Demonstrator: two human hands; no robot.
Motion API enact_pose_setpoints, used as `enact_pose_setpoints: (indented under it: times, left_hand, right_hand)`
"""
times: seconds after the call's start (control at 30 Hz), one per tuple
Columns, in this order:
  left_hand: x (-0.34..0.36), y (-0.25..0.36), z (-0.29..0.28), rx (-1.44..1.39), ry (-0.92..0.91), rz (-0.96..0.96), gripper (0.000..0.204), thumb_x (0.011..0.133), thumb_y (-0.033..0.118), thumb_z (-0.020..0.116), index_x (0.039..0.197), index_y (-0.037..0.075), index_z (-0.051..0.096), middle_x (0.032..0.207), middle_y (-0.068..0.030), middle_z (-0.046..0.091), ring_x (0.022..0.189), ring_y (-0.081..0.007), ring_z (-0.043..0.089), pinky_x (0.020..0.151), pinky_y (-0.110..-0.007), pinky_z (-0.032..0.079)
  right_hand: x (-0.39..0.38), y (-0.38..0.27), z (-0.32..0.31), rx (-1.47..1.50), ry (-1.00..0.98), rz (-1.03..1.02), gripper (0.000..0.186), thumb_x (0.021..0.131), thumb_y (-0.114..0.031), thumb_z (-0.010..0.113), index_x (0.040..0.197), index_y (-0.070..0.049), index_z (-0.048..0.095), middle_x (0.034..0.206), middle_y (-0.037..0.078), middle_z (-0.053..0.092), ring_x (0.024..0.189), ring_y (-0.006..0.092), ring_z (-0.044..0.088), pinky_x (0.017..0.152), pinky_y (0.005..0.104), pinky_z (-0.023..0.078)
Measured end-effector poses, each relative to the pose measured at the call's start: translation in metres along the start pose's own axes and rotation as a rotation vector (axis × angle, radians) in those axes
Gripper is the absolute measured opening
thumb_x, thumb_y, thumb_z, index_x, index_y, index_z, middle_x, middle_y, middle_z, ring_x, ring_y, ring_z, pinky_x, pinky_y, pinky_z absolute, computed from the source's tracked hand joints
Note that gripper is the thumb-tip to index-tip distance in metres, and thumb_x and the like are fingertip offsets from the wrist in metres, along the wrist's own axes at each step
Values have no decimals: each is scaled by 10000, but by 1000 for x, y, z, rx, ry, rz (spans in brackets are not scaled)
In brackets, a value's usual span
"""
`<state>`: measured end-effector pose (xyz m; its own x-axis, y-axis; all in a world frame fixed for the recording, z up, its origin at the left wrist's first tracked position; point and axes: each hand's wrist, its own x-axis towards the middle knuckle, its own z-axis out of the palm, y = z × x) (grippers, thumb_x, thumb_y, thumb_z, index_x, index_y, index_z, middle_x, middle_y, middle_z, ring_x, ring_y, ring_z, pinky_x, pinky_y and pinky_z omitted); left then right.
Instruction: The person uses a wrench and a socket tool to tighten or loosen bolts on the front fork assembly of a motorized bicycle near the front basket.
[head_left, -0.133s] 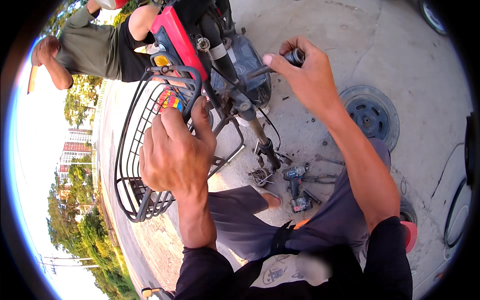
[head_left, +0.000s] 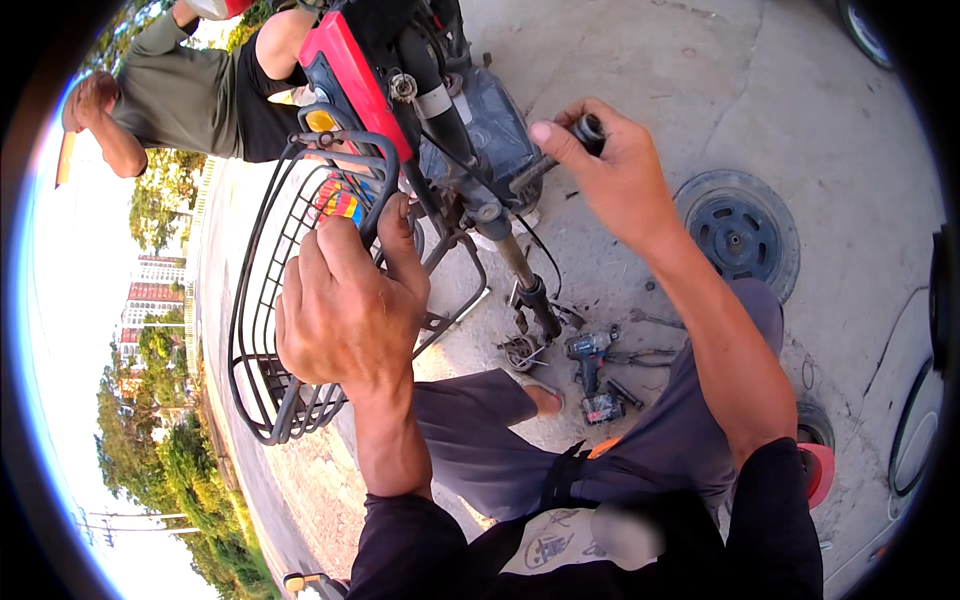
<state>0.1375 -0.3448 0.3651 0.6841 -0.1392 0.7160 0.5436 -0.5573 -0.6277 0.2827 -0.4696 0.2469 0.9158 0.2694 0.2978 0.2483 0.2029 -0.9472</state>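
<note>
Head view: my left hand (head_left: 350, 310) is curled over the near rim of the black wire basket (head_left: 272, 376) on the front of the motorbike, thumb along the upper tube. My right hand (head_left: 618, 178) is closed around the dark rounded end of a metal bar (head_left: 533, 174) beside the fork (head_left: 516, 260), its thumb pointing along the bar; handlebar or tool, I cannot tell. I judge the step in hand to be bracing the front end with my left while I work the bar with my right; the next move calls for a firm left hold and an even push or pull.

The basket is thin dark mesh framed by thicker tubes, at my front left. The bar looks dull and worn. The fork carries no wheel at its lower end.
</note>
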Motion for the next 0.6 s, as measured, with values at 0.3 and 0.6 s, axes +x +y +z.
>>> enact_pose_setpoints:
  times: [0.3,0.6]
  left_hand:
    - [-1,-1,0,-5,-13,-4,455,876,517,651,681,143,482,628,-6,521,537,-196,547,467,-328,390]
    - [0,1,2,-24,-9,-3,453,870,492,671,667,137,477,606,-10,502,536,-202,551,468,-332,397]
  right_hand:
    - [4,6,61,-28,-304,-332,239,883,-210,685,935,23,677,896,206,667,839,392,626,727,444,486]
    - [13,17,78,-193,-471,-289,183,859,-161,674,878,20,658,765,209,651,711,396,633,633,451,489]
